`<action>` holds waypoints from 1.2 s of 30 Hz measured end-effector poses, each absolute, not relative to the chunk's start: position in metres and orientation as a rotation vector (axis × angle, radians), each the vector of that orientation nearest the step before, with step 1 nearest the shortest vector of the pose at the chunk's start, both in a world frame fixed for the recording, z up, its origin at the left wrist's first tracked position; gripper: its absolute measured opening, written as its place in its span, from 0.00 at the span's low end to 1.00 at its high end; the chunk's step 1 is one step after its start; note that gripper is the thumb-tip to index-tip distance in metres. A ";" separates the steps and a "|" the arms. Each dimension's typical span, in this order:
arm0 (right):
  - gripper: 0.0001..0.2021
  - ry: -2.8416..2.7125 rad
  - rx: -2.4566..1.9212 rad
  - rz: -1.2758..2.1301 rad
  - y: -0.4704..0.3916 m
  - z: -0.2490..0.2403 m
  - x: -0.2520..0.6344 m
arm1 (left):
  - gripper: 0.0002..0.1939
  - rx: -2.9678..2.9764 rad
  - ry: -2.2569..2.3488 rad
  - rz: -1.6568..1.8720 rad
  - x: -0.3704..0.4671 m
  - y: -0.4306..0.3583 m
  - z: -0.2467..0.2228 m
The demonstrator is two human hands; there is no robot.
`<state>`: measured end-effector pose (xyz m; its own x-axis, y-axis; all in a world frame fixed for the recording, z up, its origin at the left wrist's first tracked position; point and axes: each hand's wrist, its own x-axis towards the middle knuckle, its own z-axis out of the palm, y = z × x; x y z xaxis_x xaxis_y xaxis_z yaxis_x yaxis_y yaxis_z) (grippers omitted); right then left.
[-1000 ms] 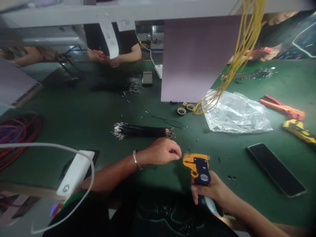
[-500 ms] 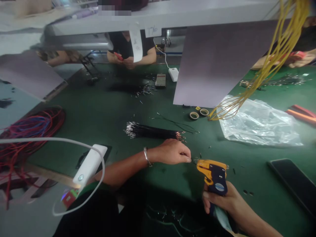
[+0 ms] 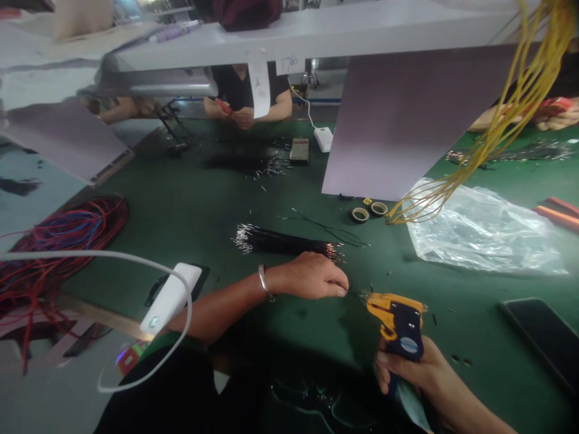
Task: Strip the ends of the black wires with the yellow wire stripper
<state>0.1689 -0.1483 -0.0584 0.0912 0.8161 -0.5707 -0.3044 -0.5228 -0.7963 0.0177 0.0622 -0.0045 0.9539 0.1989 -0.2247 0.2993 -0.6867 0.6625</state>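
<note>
My left hand (image 3: 314, 276), with a silver bangle at the wrist, is closed in a pinch beside a bundle of black wires (image 3: 289, 241). A thin black wire showed at its fingertips a moment ago; now the fingers hide nearly all of it. In my right hand (image 3: 409, 361) is a yellow and dark blue wire stripper (image 3: 398, 316), its fingers wrapped round the handle. The tool's jaws point left, a short gap from my left fingertips. Bare metal ends show at both ends of the bundle, and small scraps lie near the jaws.
Two tape rolls (image 3: 360, 214), a clear plastic bag (image 3: 484, 232) and hanging yellow wires (image 3: 470, 163) are beyond my right hand. A phone (image 3: 538, 337) lies at right. Red and blue wire coils (image 3: 67, 235) and a white device (image 3: 172, 298) with a cable are left. Co-workers sit opposite.
The gap between my left fingertips and the stripper's jaws has widened slightly. The thin wire end seen between them no longer shows. The whole view has shifted a little.
</note>
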 end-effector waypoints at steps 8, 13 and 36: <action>0.16 -0.569 -1.465 1.595 -0.147 -0.055 0.166 | 0.10 2.256 0.461 -0.098 -0.005 0.065 -0.008; 0.15 -0.622 -1.479 1.587 -0.143 -0.049 0.164 | 0.11 2.572 0.658 0.534 -0.016 0.040 0.000; 0.10 -0.890 -1.353 1.710 -0.131 -0.062 0.163 | 0.07 0.563 0.477 0.445 0.005 0.028 -0.024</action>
<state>0.1625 -0.1308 -0.0615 -0.1431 0.8842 -0.4445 -0.1437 -0.4630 -0.8746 0.0055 0.0279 -0.0236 0.7999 0.5184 -0.3024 -0.2659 0.7579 0.5958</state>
